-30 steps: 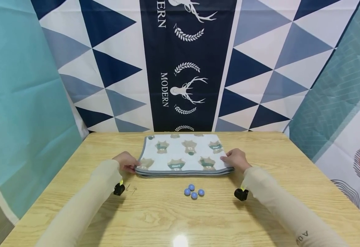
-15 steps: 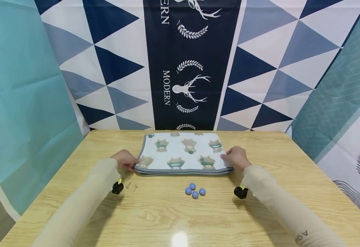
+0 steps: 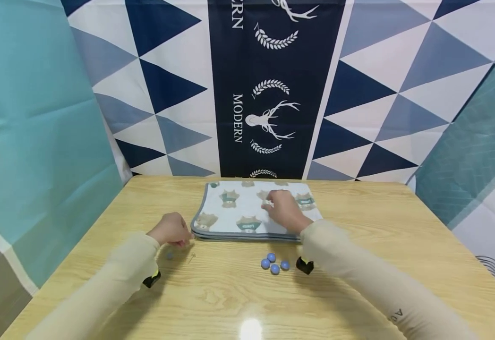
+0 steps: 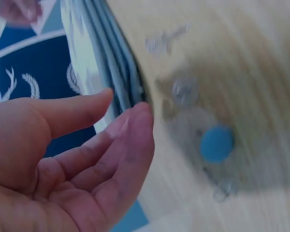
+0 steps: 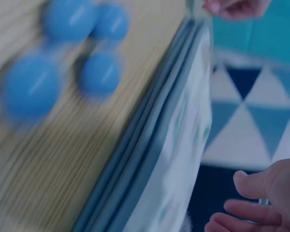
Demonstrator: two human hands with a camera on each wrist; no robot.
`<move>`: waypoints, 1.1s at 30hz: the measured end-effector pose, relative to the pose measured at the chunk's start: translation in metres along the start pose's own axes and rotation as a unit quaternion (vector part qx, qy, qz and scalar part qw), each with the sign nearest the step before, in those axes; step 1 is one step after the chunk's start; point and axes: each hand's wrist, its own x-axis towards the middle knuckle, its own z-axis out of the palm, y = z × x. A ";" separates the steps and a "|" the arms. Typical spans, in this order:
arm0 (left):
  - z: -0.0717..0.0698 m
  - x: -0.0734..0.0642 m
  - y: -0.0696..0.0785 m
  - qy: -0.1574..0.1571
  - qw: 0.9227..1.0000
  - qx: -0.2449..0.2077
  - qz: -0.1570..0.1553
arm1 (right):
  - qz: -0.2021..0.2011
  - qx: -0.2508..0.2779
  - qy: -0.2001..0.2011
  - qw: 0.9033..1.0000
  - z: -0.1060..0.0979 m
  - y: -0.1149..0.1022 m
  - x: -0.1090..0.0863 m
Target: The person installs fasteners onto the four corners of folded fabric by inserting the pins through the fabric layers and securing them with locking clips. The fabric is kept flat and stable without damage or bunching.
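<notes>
A folded white blanket (image 3: 247, 208) with bear prints and layered grey edging lies toward the back of the table. My left hand (image 3: 172, 230) is at its front left corner; in the left wrist view thumb and fingertips stand apart, with grey edges (image 4: 117, 63) showing behind them. Over the blanket's right half hovers my right hand (image 3: 282, 208), fingers loosely bent and holding nothing. Several blue balls (image 3: 275, 269) sit in a cluster in front of the blanket. Another blue ball (image 4: 217, 144) lies by my left hand, among small shiny pieces (image 4: 185, 91), blurred.
The wooden table (image 3: 213, 302) runs to a patterned cloth backdrop (image 3: 260, 94), with a teal curtain (image 3: 39, 118) at the left. A small black camera (image 3: 304, 265) hangs under the right wrist, and another black camera (image 3: 151, 279) under the left.
My right hand has let go of the blanket's right front corner and moved left over it. My left hand has come off its corner. A single blue ball now shows near the left wrist.
</notes>
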 end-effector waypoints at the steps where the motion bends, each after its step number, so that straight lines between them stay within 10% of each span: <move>1: 0.003 -0.003 0.002 -0.001 1.000 0.010 0.004 | -0.019 -0.001 -0.003 1.000 0.003 -0.009 0.002; 14: 0.032 -0.010 0.013 0.022 0.994 0.101 0.020 | -0.157 0.024 -0.116 0.980 0.049 -0.081 0.005; 33: 0.022 -0.020 0.012 0.058 0.993 0.078 0.071 | -0.176 0.000 -0.157 0.972 0.071 -0.091 0.018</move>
